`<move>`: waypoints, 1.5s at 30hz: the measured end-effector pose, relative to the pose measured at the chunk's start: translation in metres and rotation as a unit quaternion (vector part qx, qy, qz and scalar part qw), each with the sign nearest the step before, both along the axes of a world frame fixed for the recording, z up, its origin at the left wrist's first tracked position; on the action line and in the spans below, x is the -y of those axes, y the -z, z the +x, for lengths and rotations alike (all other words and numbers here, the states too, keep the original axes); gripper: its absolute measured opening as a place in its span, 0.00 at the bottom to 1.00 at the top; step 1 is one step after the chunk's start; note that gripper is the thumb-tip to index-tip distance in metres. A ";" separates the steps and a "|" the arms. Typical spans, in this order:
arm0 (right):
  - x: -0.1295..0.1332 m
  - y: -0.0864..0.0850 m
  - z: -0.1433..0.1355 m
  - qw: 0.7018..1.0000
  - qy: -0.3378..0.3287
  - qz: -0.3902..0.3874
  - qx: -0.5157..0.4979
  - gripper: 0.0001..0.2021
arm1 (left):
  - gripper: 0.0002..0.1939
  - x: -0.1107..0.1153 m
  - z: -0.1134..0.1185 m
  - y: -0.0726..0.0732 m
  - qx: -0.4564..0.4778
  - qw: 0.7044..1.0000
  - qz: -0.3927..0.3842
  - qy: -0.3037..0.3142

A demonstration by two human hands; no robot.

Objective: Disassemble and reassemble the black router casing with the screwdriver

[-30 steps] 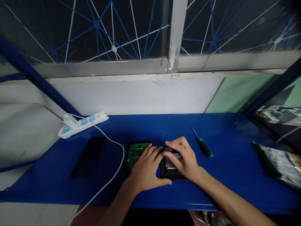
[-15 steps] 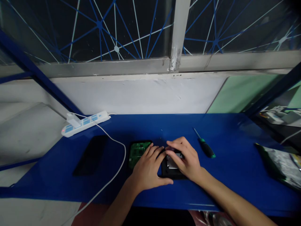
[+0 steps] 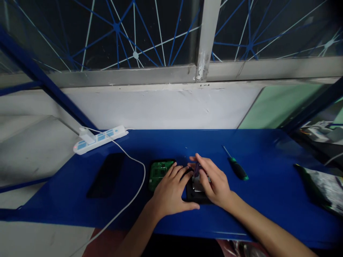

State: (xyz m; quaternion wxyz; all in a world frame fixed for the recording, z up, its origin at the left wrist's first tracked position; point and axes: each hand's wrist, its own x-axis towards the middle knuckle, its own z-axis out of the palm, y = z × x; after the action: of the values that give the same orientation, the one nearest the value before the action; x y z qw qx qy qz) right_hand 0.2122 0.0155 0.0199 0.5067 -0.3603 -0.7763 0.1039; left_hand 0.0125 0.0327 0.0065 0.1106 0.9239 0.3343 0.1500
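In front of me lies a black case [image 3: 197, 198] with a silver metal plate [image 3: 197, 185] set in it. My right hand [image 3: 215, 180] pinches the dark purple handle of a small screwdriver [image 3: 197, 169] above this plate; its tip is too hidden to make out. My left hand [image 3: 171, 194] rests with fingers spread, its fingertips by the case's upper left corner and its thumb pointing right along the near edge. Just left, partly behind the left hand, sits a black shell holding a green circuit board [image 3: 158, 173].
A green-and-black screwdriver [image 3: 238, 169] lies on the blue table [image 3: 268, 200] to the right. At left are a dark flat panel [image 3: 105, 176], a white power strip [image 3: 100, 140] and a white cable [image 3: 143, 175]. A shiny bag [image 3: 324, 189] is at far right.
My right hand's fingers have shifted around the small screwdriver, and its handle now stands more upright. The left hand keeps its place on the case. The whole view has moved slightly.
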 end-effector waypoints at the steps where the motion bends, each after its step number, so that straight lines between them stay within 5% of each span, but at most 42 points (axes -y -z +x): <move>1: -0.001 0.000 -0.001 1.000 0.005 0.006 -0.002 0.31 | 0.50 0.000 0.000 0.000 0.000 1.000 0.001 0.000; 11: -0.005 -0.002 0.001 0.998 0.035 0.034 -0.030 0.17 | 0.50 0.001 -0.001 -0.002 -0.015 1.000 0.000 -0.005; 18: -0.007 -0.005 -0.001 1.000 0.014 0.014 -0.021 0.24 | 0.50 0.000 -0.001 0.000 -0.008 1.000 0.004 -0.003; 26: -0.005 0.002 0.003 1.000 0.024 0.019 0.001 0.16 | 0.49 0.001 0.000 -0.002 -0.008 1.000 0.003 -0.006; 37: 0.000 0.000 0.001 1.000 0.008 -0.009 0.023 0.31 | 0.52 0.000 0.000 0.000 -0.002 1.000 -0.001 -0.001; 45: -0.002 0.002 -0.001 1.000 0.021 0.013 0.012 0.19 | 0.51 0.001 -0.001 0.000 -0.006 1.000 0.000 -0.007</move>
State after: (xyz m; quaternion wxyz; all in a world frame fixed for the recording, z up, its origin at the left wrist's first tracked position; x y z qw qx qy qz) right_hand 0.2117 0.0177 0.0175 0.5037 -0.3710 -0.7761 0.0792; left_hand 0.0116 0.0318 0.0065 0.1078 0.9222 0.3417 0.1454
